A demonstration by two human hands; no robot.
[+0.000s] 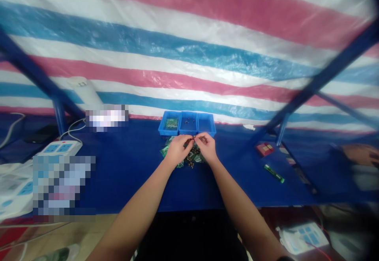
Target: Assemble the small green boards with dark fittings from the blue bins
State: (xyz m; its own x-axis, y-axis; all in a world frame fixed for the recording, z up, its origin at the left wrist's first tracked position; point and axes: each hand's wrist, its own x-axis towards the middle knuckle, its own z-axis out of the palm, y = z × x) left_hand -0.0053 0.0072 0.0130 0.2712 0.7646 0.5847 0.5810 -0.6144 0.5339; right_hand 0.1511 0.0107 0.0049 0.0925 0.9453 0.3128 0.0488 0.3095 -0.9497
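Note:
My left hand [177,149] and my right hand [207,147] meet over a pile of small parts [193,159]. Both are closed in a pinch, fingertips almost touching, around a tiny dark piece [193,137] too small to name. Beneath them, the pile mixes green flat pieces, which look like small circuit boards, with dark and brass-coloured bits; my hands cover part of it. Just beyond stand three joined blue bins. Green pieces [171,123] lie in the left bin [161,129], a few tiny parts in the middle bin [188,130], and nothing visible in the right bin [206,126].
On the blue table [127,174], a white power strip [66,147] with cables lies left. A red box [265,149] and a green tube-like packet [274,173] lie right. Another person's hand [359,154] shows far right. Blue frame bars [322,77] slant before striped sheeting.

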